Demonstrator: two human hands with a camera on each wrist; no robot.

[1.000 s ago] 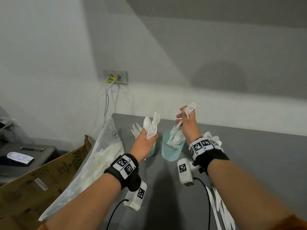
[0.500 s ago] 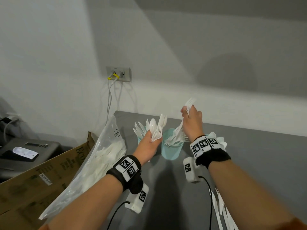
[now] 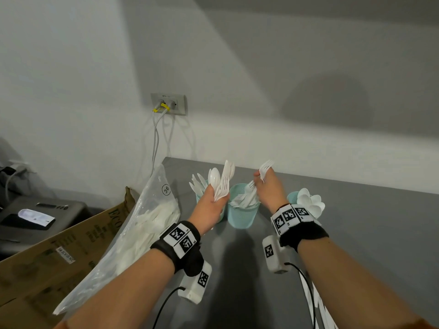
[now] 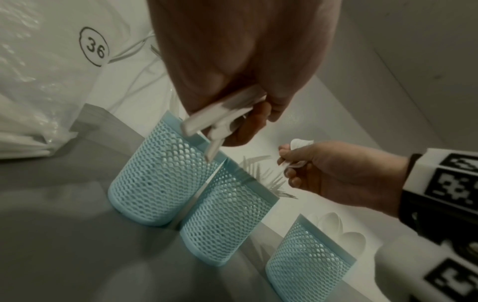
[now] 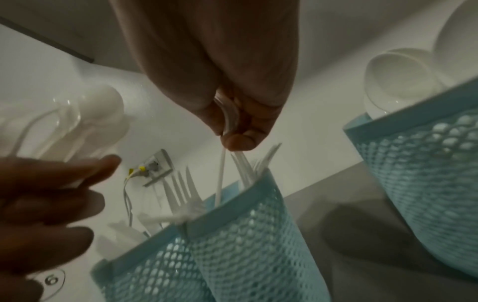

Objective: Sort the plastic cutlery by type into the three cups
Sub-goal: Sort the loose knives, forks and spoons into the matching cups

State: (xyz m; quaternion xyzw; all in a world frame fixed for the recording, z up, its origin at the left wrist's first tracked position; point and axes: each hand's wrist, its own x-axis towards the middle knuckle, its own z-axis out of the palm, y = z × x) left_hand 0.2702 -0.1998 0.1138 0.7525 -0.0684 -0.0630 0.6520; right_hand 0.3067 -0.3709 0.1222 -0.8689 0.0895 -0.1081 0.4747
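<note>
Three teal mesh cups stand in a row on the grey table (image 3: 356,233). The left cup (image 4: 157,183) holds knives, the middle cup (image 3: 241,216) forks, the right cup (image 4: 308,265) spoons. My left hand (image 3: 216,198) grips a bundle of white cutlery (image 3: 222,184), a spoon and forks, upright in front of the left cup. My right hand (image 3: 260,180) pinches one fork (image 3: 264,168) above the middle cup (image 5: 245,235). Its handle (image 5: 221,173) points down inside the rim.
A clear plastic bag (image 3: 142,222) marked 36, full of cutlery, lies left of the cups against a cardboard box (image 3: 59,245). A wall socket (image 3: 168,104) with cables is behind. Loose cutlery (image 3: 318,305) lies at the near right.
My right hand has come down a little with its fork over the middle cup. The left hand has kept its bundle nearly still.
</note>
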